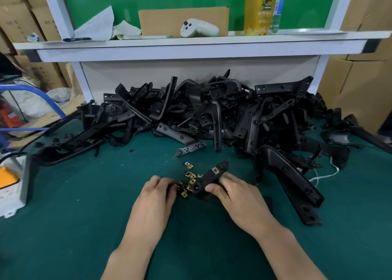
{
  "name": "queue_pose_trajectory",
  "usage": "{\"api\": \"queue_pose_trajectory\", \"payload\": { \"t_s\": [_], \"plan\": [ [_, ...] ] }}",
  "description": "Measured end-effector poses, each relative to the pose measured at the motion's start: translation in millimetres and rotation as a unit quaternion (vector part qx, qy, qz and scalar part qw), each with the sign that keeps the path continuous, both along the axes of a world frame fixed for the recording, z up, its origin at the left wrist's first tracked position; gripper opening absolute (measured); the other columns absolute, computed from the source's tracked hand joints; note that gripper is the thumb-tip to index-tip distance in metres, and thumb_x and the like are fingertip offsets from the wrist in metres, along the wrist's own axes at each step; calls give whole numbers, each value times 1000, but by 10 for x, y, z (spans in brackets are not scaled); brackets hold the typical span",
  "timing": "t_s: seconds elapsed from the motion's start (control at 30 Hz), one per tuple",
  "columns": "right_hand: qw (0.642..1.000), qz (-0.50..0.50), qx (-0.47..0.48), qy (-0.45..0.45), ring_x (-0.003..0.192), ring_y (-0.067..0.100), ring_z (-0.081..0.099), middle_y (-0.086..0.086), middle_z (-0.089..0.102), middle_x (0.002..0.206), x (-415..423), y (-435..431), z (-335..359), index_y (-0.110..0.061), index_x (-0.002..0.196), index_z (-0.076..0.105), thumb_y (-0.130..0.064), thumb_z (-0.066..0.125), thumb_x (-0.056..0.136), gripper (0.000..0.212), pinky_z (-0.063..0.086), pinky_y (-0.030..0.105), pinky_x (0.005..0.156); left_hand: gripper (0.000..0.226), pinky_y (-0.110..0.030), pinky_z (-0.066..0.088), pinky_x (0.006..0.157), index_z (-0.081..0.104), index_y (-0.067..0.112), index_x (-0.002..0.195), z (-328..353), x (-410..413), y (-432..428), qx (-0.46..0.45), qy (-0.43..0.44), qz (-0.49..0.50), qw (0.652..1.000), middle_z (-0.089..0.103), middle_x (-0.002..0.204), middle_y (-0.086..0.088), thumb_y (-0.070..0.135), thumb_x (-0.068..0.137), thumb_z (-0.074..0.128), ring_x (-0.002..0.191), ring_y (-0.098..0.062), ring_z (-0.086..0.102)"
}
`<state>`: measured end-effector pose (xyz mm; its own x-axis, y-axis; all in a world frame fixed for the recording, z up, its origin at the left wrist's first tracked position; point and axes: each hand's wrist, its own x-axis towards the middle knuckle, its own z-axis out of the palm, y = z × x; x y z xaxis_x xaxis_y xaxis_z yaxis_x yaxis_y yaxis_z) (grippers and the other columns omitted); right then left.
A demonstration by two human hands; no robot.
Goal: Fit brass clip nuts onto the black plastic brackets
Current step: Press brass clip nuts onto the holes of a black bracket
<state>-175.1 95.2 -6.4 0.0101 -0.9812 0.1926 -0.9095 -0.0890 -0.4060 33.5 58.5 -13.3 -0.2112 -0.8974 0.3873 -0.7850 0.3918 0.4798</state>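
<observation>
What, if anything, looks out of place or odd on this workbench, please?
One greyish bracket lies at the front of the otherwise black bracket pile, so its colour stands out. A white handheld controller also sits on the shelf, which seems unrelated to the job.

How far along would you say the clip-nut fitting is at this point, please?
Done: one brass clip nut sits on the bracket gripped by the right hand. In hand: the left hand is at the loose nuts, apparently after another; whether it grips one cannot be seen. Left: the big heap of brackets behind, none visibly fitted.
</observation>
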Motion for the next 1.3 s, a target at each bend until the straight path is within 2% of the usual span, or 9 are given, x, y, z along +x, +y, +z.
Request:
{"api": "queue_pose_trajectory", "payload": {
  "t_s": [0.17,0.3,0.37,0.5,0.6,0.8,0.93,1.13,1.3],
  "plan": [
    [1000,-1,0,-1,102,13,63,-20,57,124,1,-8,-2,-32,120,59,-77,10,87,74,51,38,82,16,-34,48,78,67,19,97,34,-29,-24,-17,-4,25,1000,64,93,7,34,99,60,87,-20,61],
    [1000,-2,-1,-6,104,13,62,-21,56,126,-4,-9,-7,-32,120,60,-77,10,87,74,51,38,82,12,-26,50,68,64,26,86,85,-59,1,7,218,32,975,69,82,8,31,97,62,66,-16,57],
    [1000,1,-3,-12,105,12,62,-21,56,127,-5,-9,-12,-35,122,59,-77,11,88,72,51,38,82,14,-16,51,68,68,22,88,144,-65,-7,84,394,13,915,73,83,5,28,99,62,72,-9,64],
    [999,2,-10,-31,104,11,62,-23,57,125,-14,-10,-18,-38,123,59,-77,13,88,70,51,36,81,15,-21,58,68,66,9,92,259,-28,-40,279,677,-42,679,73,84,-3,24,94,64,74,-10,67],
    [999,3,-14,-35,103,10,62,-23,58,124,-10,-14,-19,-39,123,59,-76,13,89,68,52,36,80,12,-22,59,65,64,8,94,266,17,-61,302,715,-18,630,75,87,-6,19,99,60,72,-11,70],
    [999,0,-11,-31,104,12,62,-22,58,124,-11,-23,-27,-39,123,59,-77,12,89,69,52,37,81,10,-23,59,64,59,9,92,253,38,-91,300,742,-16,599,77,96,-14,14,100,58,74,-14,73],
    [999,-1,-11,-34,102,11,62,-23,58,122,-9,-21,-30,-40,123,58,-77,12,89,68,51,37,80,12,-21,57,59,62,13,90,206,71,-125,302,749,-5,589,73,82,-4,20,100,60,64,-8,66],
    [999,-3,-13,-36,103,10,61,-23,58,123,-9,-24,-44,-40,122,58,-78,12,89,68,51,38,81,20,-18,54,55,66,15,89,155,108,-179,315,787,-4,530,60,68,3,35,87,67,56,-6,57],
    [999,-2,-16,-36,102,9,61,-24,58,122,-15,-30,-58,-41,120,58,-78,12,90,67,51,36,79,20,-17,52,52,65,14,87,129,103,-206,319,791,0,522,58,66,4,33,94,63,53,-5,55]
  ]
}}
